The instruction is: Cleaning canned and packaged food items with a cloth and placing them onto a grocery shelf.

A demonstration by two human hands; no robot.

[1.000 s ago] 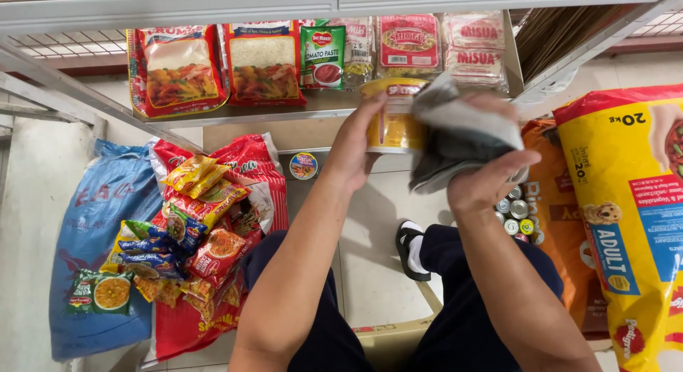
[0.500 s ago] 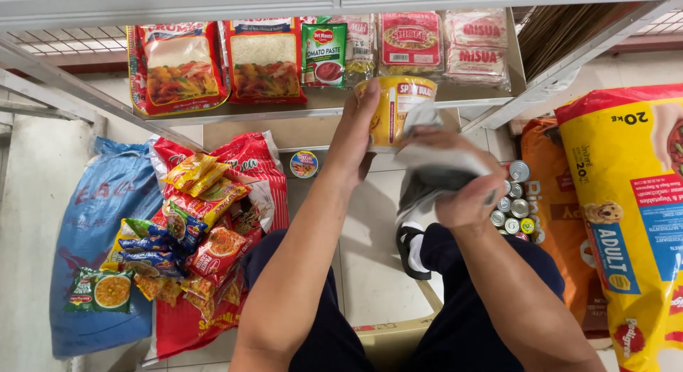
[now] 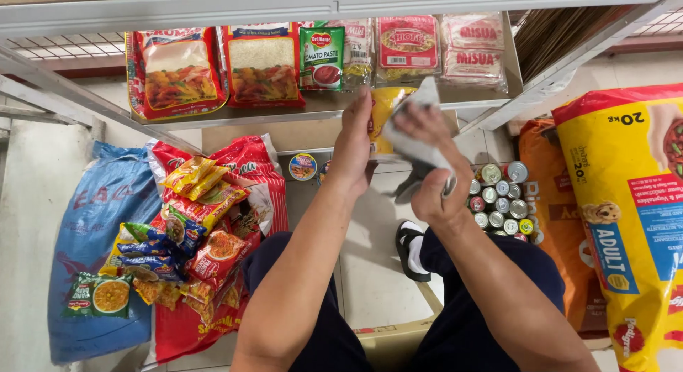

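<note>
My left hand (image 3: 356,148) grips a yellow packet (image 3: 385,110) just in front of the metal shelf (image 3: 213,117). My right hand (image 3: 435,173) is closed on a crumpled grey-white cloth (image 3: 416,133) pressed against that packet. Both hands are held up close together at the shelf's front edge. Behind them the shelf carries red pasta bags (image 3: 174,69), a green tomato paste pouch (image 3: 321,57) and pale noodle packs (image 3: 473,46).
On the floor to the left lie red and blue sacks with a heap of small snack and noodle packets (image 3: 192,215). Several tin cans (image 3: 500,197) stand at the right. A big yellow pet-food bag (image 3: 633,215) and an orange bag (image 3: 551,194) fill the right side.
The right hand with the cloth has moved down and left across the packet. The left hand has shifted from under the packet to its left side.
</note>
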